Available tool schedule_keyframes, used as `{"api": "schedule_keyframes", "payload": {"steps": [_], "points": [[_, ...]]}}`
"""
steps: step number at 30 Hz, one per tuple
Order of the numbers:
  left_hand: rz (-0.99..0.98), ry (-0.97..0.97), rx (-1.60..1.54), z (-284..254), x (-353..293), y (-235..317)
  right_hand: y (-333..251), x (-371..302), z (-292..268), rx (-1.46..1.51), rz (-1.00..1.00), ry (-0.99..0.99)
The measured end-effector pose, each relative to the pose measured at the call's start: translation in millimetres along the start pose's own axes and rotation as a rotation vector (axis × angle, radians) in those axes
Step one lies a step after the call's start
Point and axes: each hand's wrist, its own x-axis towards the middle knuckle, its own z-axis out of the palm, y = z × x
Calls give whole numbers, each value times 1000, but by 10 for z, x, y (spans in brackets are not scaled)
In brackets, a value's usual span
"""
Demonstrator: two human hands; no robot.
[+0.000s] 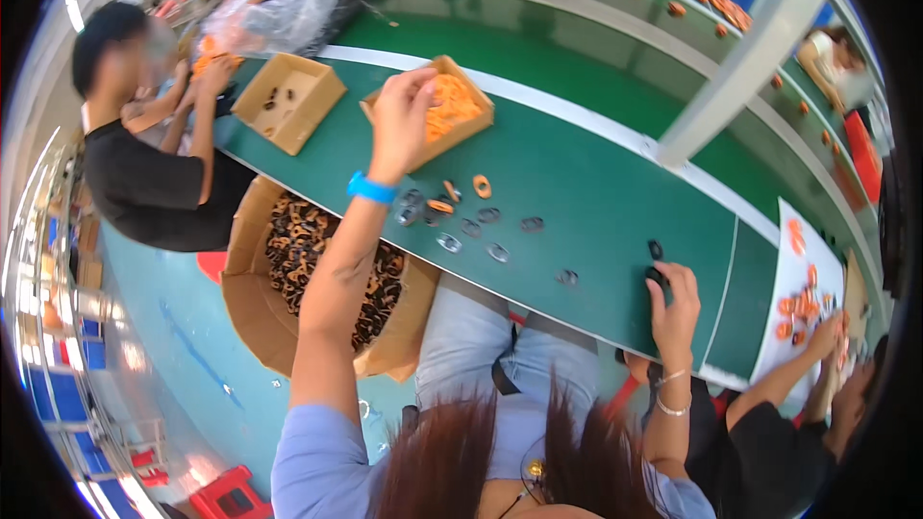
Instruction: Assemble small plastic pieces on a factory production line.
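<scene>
right hand (pixel 673 300) curled on black part (pixel 657 276), left hand (pixel 404 106) pinching orange pieces (pixel 450 106) in box (pixel 481 120)

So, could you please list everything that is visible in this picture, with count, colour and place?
green worktable: one, green, runs across the middle
box of orange rings: one, cardboard, far side, under the left hand
second cardboard box: one, brown, to its left, a few dark pieces inside
large carton: one, brown, below the table edge, full of dark and orange parts
grey rings: about eight, loose on the table
orange rings: about three, loose near the box
black parts: two, by the right hand
plastic bag: one, clear, far left
white sheet: one, right end, with orange pieces
co-workers: three, left, far right, lower right
left hand: blue wristband, reaching into the box
right hand: bracelets, touching a black part
</scene>
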Motion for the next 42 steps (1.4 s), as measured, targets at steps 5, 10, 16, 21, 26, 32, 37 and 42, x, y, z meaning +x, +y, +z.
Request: {"api": "schedule_keyframes", "payload": {"steps": [5, 10, 16, 21, 26, 32, 37, 42], "points": [[-357, -443, -421, 476, -1177, 748, -150, -205, 91, 82, 16, -68], [-567, -640, -525, 947, -1946, 705, -169, -295, 170, 95, 44, -65], [91, -623, -111, 1119, -2243, 732, -136, -319, 161, 137, 57, -61], [162, -552, 7, 1029, -2031, 615, -123, -321, 158, 146, 49, -55], [-413, -645, -318, 969, -2037, 670, -122, -344, 173, 120, 53, -48], [-585, -627, -453, 1099, -2189, 628, -400, -217, 241, 145, -29, -32], [-708, -646, -619, 1051, -2196, 628, -399, -189, 367, 215, -125, -85], [-696, -594, -574, 930, -2154, 586, -284, -137, 330, 219, -109, -102]]}}
